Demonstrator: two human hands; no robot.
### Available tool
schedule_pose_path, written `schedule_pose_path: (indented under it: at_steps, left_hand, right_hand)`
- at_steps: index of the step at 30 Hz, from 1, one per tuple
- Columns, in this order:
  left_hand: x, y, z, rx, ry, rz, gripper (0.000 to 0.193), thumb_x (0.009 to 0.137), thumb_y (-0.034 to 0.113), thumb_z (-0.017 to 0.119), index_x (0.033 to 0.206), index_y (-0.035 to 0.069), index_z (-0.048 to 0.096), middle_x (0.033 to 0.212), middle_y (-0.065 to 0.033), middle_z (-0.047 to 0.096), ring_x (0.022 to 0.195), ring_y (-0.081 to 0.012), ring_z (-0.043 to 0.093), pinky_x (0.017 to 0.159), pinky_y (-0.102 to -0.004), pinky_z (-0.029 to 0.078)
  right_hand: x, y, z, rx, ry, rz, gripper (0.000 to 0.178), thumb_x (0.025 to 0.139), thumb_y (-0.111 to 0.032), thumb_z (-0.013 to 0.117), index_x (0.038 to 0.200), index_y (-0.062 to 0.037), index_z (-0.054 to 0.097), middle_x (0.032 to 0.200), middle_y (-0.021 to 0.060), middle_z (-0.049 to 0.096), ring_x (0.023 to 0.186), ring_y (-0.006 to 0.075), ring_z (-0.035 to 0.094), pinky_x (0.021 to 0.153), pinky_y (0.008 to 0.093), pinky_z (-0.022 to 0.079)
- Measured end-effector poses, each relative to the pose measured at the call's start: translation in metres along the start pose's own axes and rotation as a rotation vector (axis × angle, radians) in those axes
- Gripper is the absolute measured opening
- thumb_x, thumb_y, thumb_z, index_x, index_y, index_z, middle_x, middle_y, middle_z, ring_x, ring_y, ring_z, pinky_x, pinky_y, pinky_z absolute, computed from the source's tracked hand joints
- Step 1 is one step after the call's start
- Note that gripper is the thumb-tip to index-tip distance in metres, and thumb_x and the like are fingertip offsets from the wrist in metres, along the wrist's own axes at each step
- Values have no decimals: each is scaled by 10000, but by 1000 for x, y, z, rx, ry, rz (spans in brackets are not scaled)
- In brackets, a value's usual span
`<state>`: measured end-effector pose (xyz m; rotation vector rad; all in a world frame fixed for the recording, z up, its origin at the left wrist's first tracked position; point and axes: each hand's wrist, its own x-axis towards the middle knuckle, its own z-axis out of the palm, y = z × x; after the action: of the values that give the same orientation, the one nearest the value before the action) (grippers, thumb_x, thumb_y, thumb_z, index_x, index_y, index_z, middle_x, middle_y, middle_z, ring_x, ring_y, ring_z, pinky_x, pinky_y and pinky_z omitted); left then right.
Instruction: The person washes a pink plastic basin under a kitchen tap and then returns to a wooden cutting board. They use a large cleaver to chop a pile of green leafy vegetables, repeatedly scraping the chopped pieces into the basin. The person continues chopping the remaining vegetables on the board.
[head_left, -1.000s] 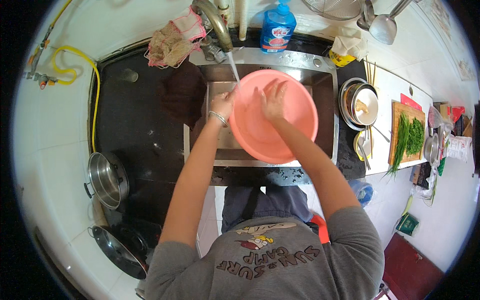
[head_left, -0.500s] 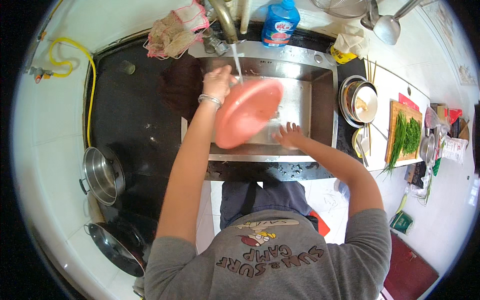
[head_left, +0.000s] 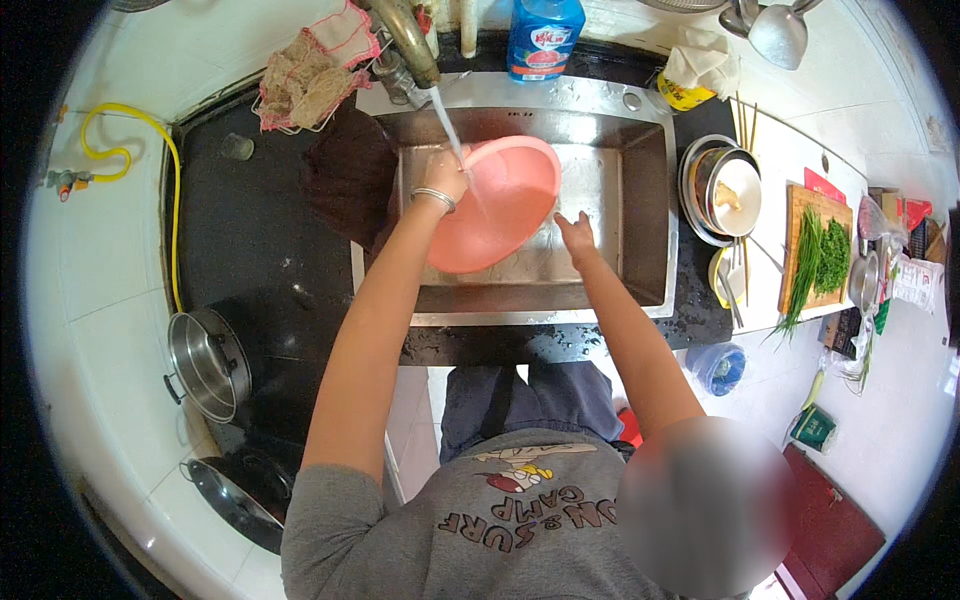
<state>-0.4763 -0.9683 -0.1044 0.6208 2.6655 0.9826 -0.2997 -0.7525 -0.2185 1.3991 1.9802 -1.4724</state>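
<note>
A pink plastic basin [head_left: 505,215] is tilted inside the steel sink [head_left: 600,300]. My left hand [head_left: 447,172], with a bracelet at the wrist, grips its rim on the far left side. Water runs from the faucet [head_left: 412,45] past that hand into the basin. Just off the basin's right edge, my right hand [head_left: 577,238] hangs over the sink with its fingers stretched out and nothing in them.
Behind the sink stand a blue detergent bottle [head_left: 545,40] and a net cloth [head_left: 310,80]. A dark cloth [head_left: 350,175] lies left of it. Stacked bowls [head_left: 735,195] and a cutting board [head_left: 795,265] with chopped greens sit right; pots [head_left: 210,365] lie left.
The basin has turned so its inside faces up more, under the water stream. My left hand has moved down onto the rim, and my right hand has come up closer to the basin.
</note>
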Motion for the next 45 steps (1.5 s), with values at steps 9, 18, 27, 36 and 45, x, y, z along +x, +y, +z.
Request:
schedule_pose_path:
  at_steps: [9, 18, 27, 36, 45]
  left_hand:
    - [19, -20, 34, -869, 43, -297, 168, 808, 179, 652, 855, 26, 599, 707, -24, 598, 596, -114, 541, 574, -291, 470]
    - [8, 0, 117, -222, -218, -392, 600, 872, 450, 505, 1300, 50, 377, 1253, -206, 503, 1125, -353, 514, 959, -404, 398]
    - [-11, -7, 89, -295, -108, -125, 521, 864, 403, 535, 1253, 64, 459, 1240, -192, 521, 1117, -364, 515, 921, -404, 427]
    - [-18, -58, 76, -1577, -131, -111, 293, 887, 122, 518, 1163, 26, 534, 1043, -66, 607, 925, -162, 579, 833, -286, 465]
    - [-58, -37, 10, -954, 153, -84, 342, 867, -53, 463, 1190, 30, 539, 1050, -57, 612, 950, -141, 573, 849, -252, 455]
  right_hand:
    - [-39, -35, -130, -111, 224, -541, 195, 788, -169, 637, 886, -2, 619, 672, 93, 614, 590, 139, 542, 581, 323, 455]
    - [-193, -142, -135, -587, 512, -1098, 114, 653, -45, 607, 670, -44, 495, 716, 109, 502, 626, 315, 568, 531, 406, 460]
    - [-220, -144, -133, -752, 606, -1508, 181, 596, -13, 641, 627, -80, 475, 676, 59, 464, 531, 218, 538, 457, 322, 434]
    - [-223, -135, -131, -703, 602, -1762, 243, 615, -11, 664, 593, -83, 433, 636, 58, 426, 513, 216, 506, 446, 312, 414]
    - [-189, -129, -101, -585, 467, -1724, 203, 614, -9, 677, 618, -67, 482, 670, 64, 473, 536, 224, 515, 468, 330, 420]
